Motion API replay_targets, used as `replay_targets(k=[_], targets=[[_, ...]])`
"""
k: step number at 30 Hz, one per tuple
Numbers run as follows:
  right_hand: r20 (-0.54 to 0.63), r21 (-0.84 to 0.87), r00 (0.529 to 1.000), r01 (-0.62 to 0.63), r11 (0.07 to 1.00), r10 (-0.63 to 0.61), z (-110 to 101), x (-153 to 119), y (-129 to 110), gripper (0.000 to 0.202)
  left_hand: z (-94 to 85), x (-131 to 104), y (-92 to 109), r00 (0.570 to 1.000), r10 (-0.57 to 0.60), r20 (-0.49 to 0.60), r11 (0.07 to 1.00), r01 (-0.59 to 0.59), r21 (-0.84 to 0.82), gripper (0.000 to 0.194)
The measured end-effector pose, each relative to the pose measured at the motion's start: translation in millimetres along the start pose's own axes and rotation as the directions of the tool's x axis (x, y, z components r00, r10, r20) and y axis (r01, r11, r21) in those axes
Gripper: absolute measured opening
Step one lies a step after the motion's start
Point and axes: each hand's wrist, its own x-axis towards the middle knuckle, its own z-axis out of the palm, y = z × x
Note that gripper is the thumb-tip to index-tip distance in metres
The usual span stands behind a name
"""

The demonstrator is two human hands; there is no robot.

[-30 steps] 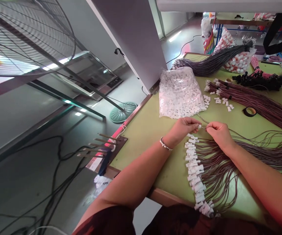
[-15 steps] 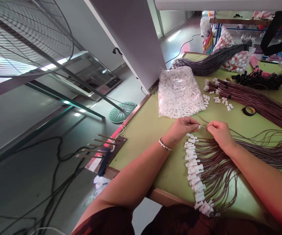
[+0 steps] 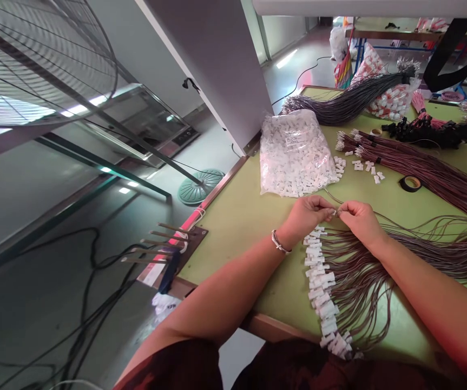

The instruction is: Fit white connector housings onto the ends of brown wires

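My left hand (image 3: 307, 216) pinches a small white connector (image 3: 334, 213), mostly hidden by the fingertips. Right beside it, my right hand (image 3: 357, 219) is closed on the end of a thin brown wire, and the fingertips of both hands almost touch. Below my hands, a column of white connectors (image 3: 321, 281) with brown wires (image 3: 363, 271) running off to the right lies on the green table (image 3: 233, 216). A clear bag of white connectors (image 3: 296, 154) lies just beyond my left hand.
Loose white connectors (image 3: 358, 165), a black tape roll (image 3: 410, 183) and brown wire bundles (image 3: 432, 168) lie at the right. Metal pegs (image 3: 156, 246) stick out at the left table edge. A fan (image 3: 46, 59) stands upper left. Another person's arm shows far right.
My hands have come closer together, closing the short gap between their fingertips. The length of wire that showed between them is now mostly hidden. The view has shifted slightly.
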Motion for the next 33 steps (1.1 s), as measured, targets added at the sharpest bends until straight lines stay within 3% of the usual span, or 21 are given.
replay_targets(k=[7,15,18,22,24,26,28,29,30,32,33], targets=[[-0.001,-0.051,1.0,-0.006,0.999,0.006,-1,0,-2,0.012,-1.8,2,-4,0.998,-0.066,-0.008,0.996,0.065,-0.063,0.013],[-0.062,-0.186,0.993,0.089,0.978,-0.102,8,0,5,0.014,8.5,2,-4,0.996,-0.066,-0.064,0.997,0.064,-0.038,0.011],[-0.026,-0.254,0.992,0.112,0.961,-0.123,6,-1,5,0.013,4.9,1,-5,0.996,-0.085,-0.03,0.996,0.084,-0.023,0.009],[0.038,-0.46,0.975,0.21,0.863,-0.217,-5,-2,-1,0.009,-9.3,-3,1,0.987,-0.138,0.087,0.978,0.121,0.172,0.006],[0.056,-0.538,0.95,0.287,0.792,-0.306,-11,1,-4,0.01,-17.3,-7,8,0.963,-0.157,0.221,0.936,0.073,0.345,0.006],[0.042,-0.602,0.934,0.308,0.737,-0.355,-14,7,-6,0.012,-24.9,-11,18,0.89,-0.174,0.423,0.889,-0.043,0.455,0.009],[0.016,-0.693,0.946,0.244,0.679,-0.324,-14,15,-5,0.013,-33.3,-12,26,0.81,-0.17,0.562,0.86,-0.157,0.486,0.015],[0.01,-0.739,0.957,0.202,0.643,-0.288,-11,19,-5,0.016,-38.2,-11,29,0.82,-0.146,0.554,0.839,-0.194,0.508,0.018],[0.011,-0.779,0.968,0.166,0.605,-0.252,-8,24,-5,0.019,-43.4,-9,31,0.871,-0.097,0.482,0.804,-0.217,0.554,0.02],[0.017,-0.838,0.98,0.122,0.532,-0.198,1,32,-5,0.024,-54.4,-4,31,0.977,0.096,0.192,0.675,-0.205,0.709,0.022],[0.02,-0.858,0.983,0.11,0.502,-0.18,6,36,-6,0.024,-59.6,0,30,0.976,0.213,0.041,0.598,-0.163,0.785,0.023]])
